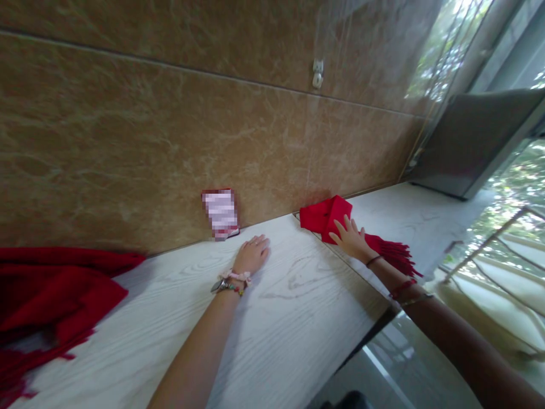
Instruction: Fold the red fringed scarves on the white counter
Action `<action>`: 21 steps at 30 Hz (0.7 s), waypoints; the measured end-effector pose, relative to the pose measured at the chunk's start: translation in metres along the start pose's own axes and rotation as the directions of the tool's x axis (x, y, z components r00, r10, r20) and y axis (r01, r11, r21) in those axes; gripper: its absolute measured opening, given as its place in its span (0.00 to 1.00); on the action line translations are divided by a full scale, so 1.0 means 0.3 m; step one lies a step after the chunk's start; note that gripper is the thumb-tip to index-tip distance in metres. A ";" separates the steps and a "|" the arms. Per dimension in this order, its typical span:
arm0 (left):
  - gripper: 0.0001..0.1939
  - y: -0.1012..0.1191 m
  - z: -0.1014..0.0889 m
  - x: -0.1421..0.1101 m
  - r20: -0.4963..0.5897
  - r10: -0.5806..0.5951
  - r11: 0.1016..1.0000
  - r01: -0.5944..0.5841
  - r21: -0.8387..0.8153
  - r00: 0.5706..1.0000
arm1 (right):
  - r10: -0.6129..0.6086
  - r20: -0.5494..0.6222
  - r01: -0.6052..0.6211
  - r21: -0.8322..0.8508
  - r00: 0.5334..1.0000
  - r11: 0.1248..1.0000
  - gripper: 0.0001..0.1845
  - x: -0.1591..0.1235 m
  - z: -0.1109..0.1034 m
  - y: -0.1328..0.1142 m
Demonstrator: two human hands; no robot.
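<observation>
My right hand [352,238] lies with spread fingers on a red scarf [326,218], which is folded into a compact bundle. The scarf's fringe [394,254] fans out beyond my wrist, on the right. On the pale wood-grain tabletop [293,284] rests my left hand [252,254], palm down, with nothing visible in it. A second red scarf [55,289], loose and rumpled with a fringe, spreads over the left end of the table, apart from both hands.
Against the brown marbled wall [170,142] leans a small red-edged card or box [221,213], its face blurred out. A grey box-like appliance [472,142] stands at the far right end. A metal-framed rack or chair [498,284] is beside the table at the right. A white hook [317,74] is on the wall.
</observation>
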State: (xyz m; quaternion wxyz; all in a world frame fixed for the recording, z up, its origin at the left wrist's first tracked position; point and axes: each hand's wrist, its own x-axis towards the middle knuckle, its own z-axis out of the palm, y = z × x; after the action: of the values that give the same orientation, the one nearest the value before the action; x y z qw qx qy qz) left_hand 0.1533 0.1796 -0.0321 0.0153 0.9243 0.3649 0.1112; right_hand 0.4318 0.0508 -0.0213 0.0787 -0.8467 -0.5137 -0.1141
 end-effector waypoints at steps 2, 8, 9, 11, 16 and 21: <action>0.20 -0.029 -0.005 -0.043 -0.008 0.008 1.000 -0.008 -0.011 1.000 | -0.101 -0.014 0.102 0.053 0.995 0.993 0.28 0.005 -0.012 -0.105; 0.21 -0.154 -0.031 -0.210 -0.011 0.064 0.996 -0.064 -0.060 0.998 | -0.563 -0.114 0.573 0.228 0.819 0.787 0.24 -0.012 0.026 -0.462; 0.21 -0.183 -0.039 -0.248 -0.022 0.072 0.995 -0.073 -0.065 0.997 | -0.624 -0.151 0.640 0.250 0.767 0.726 0.23 -0.019 0.032 -0.521; 0.21 -0.245 -0.056 -0.330 -0.056 0.081 0.995 -0.084 -0.058 0.995 | -0.726 -0.225 0.758 0.275 0.649 0.592 0.21 -0.033 0.036 -0.634; 0.19 -0.380 -0.117 -0.529 -0.135 0.113 0.992 -0.105 0.067 0.984 | -0.816 -0.330 0.873 0.298 0.474 0.387 0.18 -0.061 0.028 -0.878; 0.18 -0.498 -0.209 -0.680 -0.286 0.137 0.953 -0.048 0.298 0.948 | -0.834 -0.369 0.893 0.349 0.410 0.284 0.16 -0.102 0.041 -1.083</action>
State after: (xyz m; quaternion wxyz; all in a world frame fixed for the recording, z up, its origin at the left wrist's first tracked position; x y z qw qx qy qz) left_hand -0.1050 0.1476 -0.0270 -0.1807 0.9048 0.3310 0.1980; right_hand 0.1310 0.1774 -0.0363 0.2483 -0.3725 -0.8928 -0.0501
